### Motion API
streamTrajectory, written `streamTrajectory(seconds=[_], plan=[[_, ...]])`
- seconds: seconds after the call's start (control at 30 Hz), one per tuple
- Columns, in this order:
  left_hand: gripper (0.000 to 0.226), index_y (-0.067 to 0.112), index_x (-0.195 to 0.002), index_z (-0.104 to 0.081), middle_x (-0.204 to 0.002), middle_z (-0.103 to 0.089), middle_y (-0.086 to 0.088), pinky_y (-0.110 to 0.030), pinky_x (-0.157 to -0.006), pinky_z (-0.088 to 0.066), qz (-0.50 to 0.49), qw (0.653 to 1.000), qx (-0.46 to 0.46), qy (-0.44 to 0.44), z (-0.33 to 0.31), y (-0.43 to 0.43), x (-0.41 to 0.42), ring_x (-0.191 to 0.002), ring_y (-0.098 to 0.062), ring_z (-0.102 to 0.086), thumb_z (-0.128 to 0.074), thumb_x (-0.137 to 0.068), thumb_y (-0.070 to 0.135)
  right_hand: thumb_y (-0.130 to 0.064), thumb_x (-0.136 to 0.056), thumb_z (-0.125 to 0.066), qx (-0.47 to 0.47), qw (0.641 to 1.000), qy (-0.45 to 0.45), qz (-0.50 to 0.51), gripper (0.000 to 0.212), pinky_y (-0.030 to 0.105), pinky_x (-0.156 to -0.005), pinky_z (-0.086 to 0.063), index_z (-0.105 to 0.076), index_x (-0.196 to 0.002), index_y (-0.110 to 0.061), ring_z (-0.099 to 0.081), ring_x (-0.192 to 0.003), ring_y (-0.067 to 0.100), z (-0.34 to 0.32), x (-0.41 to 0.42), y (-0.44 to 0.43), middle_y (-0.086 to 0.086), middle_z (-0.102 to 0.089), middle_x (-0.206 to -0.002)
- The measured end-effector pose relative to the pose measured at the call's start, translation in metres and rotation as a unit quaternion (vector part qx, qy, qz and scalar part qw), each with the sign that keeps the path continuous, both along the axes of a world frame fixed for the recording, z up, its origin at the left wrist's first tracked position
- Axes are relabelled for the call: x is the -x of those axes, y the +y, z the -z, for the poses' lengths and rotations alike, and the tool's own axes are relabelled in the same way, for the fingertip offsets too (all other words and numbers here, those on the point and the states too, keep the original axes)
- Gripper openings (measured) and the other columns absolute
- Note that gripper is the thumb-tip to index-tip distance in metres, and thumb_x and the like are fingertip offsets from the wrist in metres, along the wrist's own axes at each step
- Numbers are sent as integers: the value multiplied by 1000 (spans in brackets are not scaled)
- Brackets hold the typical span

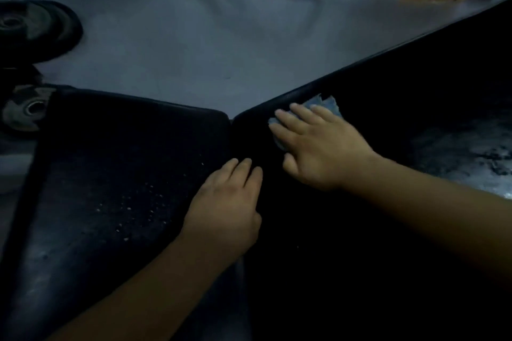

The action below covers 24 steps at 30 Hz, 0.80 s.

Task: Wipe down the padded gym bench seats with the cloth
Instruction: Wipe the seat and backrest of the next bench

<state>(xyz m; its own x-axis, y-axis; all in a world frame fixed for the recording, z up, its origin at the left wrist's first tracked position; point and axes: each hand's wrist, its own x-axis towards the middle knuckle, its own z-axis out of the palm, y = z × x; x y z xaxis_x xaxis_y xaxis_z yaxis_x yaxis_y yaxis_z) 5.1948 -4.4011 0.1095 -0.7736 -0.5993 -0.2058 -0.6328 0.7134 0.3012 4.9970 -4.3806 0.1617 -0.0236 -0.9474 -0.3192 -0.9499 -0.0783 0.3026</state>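
Head view: cloth (324, 104) is lying flat under the right hand (321, 147), whose straight fingers are pressing it onto the right pad (401, 119) near its far edge, just beside the gap (230, 130). Left hand (227, 207), fingers straight and holding nothing, is resting by the gap, nearer the person. Speckled left pad (124, 160) is lying leftward of the cloth, while the right pad's length is running away up-right.

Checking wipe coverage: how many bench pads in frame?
2. Left pad, dotted with pale specks; right pad, where the right hand presses the cloth. Left hand rests by the gap between them. Others may be out of frame.
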Motion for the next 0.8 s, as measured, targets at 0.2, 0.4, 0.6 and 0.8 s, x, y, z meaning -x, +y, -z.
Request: streamTrajectory(seconds=[0.2, 0.4, 0.6, 0.8], plan=[[61, 8, -126, -63, -138, -58, -16, -53, -108, -40, 7, 996, 92, 6, -15, -58, -3, -130, -34, -53, -39, -75, 31, -47, -98, -29, 30, 993, 3, 118, 69, 49, -122, -8, -23, -157, -13, -10, -153, 34, 19, -24, -67, 12, -19, -165], [61, 10, -144, -47, -155, -41, -10, -52, -118, -23, 25, 991, 112, -62, -8, -72, -6, -145, -26, -34, -35, -91, 39, -47, -99, -30, -3, 998, -48, 50, 72, 43, -123, -2, -10, -160, -16, -1, -154, 28, 18, -32, -26, 8, -6, -168], [64, 13, -151, -37, -161, -31, -7, -51, -120, -16, 21, 987, 133, -94, 2, -71, -6, -150, -23, -23, -27, -95, 43, -43, -104, -19, 10, 994, -51, 98, 66, 50, -122, 1, -7, -160, -9, 1, -153, 36, 42, -63, -53, 14, -4, -167], [66, 11, -151, -36, -162, -28, -7, -51, -121, -15, 18, 982, 148, -117, 0, -70, -5, -150, -21, -21, -28, -93, 41, -40, -99, -30, -6, 998, -59, -4, 68, 45, -122, -7, -14, -159, -13, -8, -154, 29, 28, -29, -31, 11, -11, -167]])
